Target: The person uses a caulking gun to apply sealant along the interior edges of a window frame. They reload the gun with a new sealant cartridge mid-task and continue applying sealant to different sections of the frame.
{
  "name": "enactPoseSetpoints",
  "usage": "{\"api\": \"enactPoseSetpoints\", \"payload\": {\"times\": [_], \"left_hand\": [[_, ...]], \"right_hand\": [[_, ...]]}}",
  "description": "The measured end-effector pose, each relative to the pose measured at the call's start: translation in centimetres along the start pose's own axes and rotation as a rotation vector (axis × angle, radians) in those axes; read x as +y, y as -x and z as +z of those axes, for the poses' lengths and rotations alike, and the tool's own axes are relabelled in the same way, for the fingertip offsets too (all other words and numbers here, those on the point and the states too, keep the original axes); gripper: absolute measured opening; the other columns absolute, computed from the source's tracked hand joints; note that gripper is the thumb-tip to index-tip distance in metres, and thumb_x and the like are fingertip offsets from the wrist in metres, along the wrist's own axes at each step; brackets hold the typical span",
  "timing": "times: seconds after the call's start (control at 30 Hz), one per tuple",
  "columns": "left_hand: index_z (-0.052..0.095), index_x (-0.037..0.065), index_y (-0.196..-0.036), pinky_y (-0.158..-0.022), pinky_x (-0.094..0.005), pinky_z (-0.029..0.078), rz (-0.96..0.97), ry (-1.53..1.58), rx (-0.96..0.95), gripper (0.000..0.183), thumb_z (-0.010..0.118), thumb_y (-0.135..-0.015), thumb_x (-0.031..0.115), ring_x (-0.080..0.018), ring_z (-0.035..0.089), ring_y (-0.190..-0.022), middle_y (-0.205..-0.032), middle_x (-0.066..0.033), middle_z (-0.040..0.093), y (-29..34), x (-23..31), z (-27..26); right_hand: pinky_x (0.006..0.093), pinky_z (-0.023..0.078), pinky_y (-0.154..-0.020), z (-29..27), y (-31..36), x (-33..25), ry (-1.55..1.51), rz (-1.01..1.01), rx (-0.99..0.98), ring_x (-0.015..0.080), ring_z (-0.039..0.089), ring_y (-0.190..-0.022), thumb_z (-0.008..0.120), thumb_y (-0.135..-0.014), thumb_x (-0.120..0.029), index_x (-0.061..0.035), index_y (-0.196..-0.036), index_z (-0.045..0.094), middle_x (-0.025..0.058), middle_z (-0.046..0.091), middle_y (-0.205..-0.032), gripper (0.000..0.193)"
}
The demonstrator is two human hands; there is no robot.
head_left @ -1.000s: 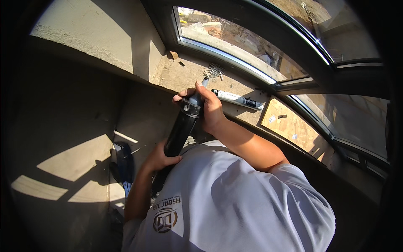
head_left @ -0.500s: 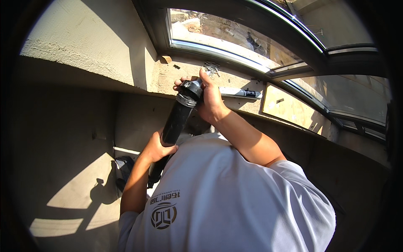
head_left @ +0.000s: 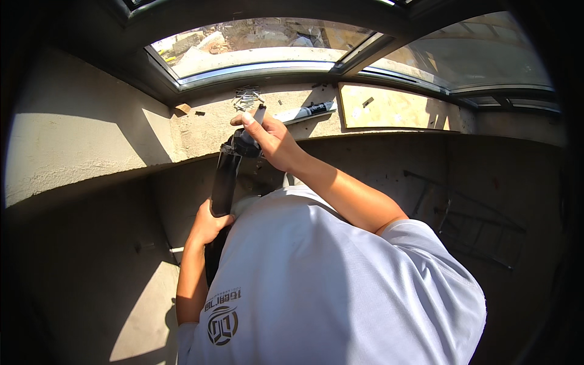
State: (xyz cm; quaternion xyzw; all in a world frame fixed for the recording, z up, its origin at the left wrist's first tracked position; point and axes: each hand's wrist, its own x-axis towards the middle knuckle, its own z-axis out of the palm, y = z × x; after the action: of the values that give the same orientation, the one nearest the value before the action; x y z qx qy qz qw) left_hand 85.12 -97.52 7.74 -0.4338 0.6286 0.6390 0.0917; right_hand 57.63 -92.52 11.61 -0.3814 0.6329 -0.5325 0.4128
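Both hands grip the black caulking gun [head_left: 226, 177] upright below the sill — left hand [head_left: 210, 224] at its base, right hand [head_left: 267, 139] closed around the nozzle end. A slip could drop it.

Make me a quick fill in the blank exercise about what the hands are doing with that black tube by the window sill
1. The right hand grips the ____ end of the black tube.
2. The left hand holds the tube near its ____ end.
3. A small pile of screws lies on the concrete ____ below the window.
4. The shirt on the person in view is ____.

Missing words: top; bottom; sill; white
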Motion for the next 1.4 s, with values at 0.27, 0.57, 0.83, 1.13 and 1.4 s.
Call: {"api": "enactPoseSetpoints", "payload": {"times": [0.27,0.57,0.83,1.13,1.4], "left_hand": [[0.061,-0.002,-0.119,-0.089,-0.0363,0.051,-0.016,-0.031,0.081,0.056,0.081,-0.070,0.015,-0.0198,0.061,-0.098,-0.105,-0.0109,0.067,0.3,0.6,3.7],[0.061,-0.002,-0.110,-0.064,-0.0322,0.054,-0.150,0.233,0.091,0.039,0.079,-0.076,0.006,-0.0153,0.065,-0.069,-0.081,-0.0072,0.067,1.5,2.6,11.4],[0.061,-0.002,-0.103,-0.059,-0.0307,0.052,-0.075,0.181,0.190,0.027,0.074,-0.079,0.002,-0.0142,0.063,-0.061,-0.075,-0.0046,0.064,3.2,5.0,17.2],[0.059,-0.001,-0.106,-0.063,-0.0307,0.054,-0.143,0.244,0.351,0.031,0.076,-0.080,0.002,-0.0145,0.065,-0.066,-0.080,-0.0060,0.068,5.7,4.9,20.7],[0.057,-0.001,-0.103,-0.062,-0.0302,0.053,-0.084,0.219,0.404,0.030,0.075,-0.079,-0.001,-0.0143,0.065,-0.064,-0.079,-0.0062,0.068,6.2,5.5,22.0]], "right_hand": [[0.0265,0.045,-0.092,-15.0,2.7,9.3,0.002,0.305,0.440,0.0114,0.061,-0.096,0.055,-0.106,-0.054,-0.0014,-0.112,0.076,0.0053,0.072,-0.102,0.057],[0.0401,0.044,-0.062,-29.1,3.3,21.5,0.326,0.122,0.607,0.0221,0.053,-0.063,0.054,-0.107,-0.043,0.0020,-0.080,0.061,0.0118,0.058,-0.067,0.052],[0.0492,0.046,-0.089,-30.7,0.0,24.5,0.750,-0.144,0.531,0.0420,0.058,-0.102,0.061,-0.102,-0.039,-0.0024,-0.097,0.072,0.0202,0.064,-0.104,0.038],[0.0508,0.034,-0.107,-30.6,-5.2,26.4,1.156,-0.264,0.419,0.0364,0.052,-0.114,0.066,-0.093,-0.041,-0.0072,-0.109,0.074,0.0156,0.059,-0.117,0.038],[0.0509,0.031,-0.112,-30.8,-3.6,26.3,1.063,-0.291,0.445,0.0356,0.048,-0.127,0.075,-0.087,-0.049,-0.0120,-0.127,0.069,0.0131,0.058,-0.131,0.054]]}}
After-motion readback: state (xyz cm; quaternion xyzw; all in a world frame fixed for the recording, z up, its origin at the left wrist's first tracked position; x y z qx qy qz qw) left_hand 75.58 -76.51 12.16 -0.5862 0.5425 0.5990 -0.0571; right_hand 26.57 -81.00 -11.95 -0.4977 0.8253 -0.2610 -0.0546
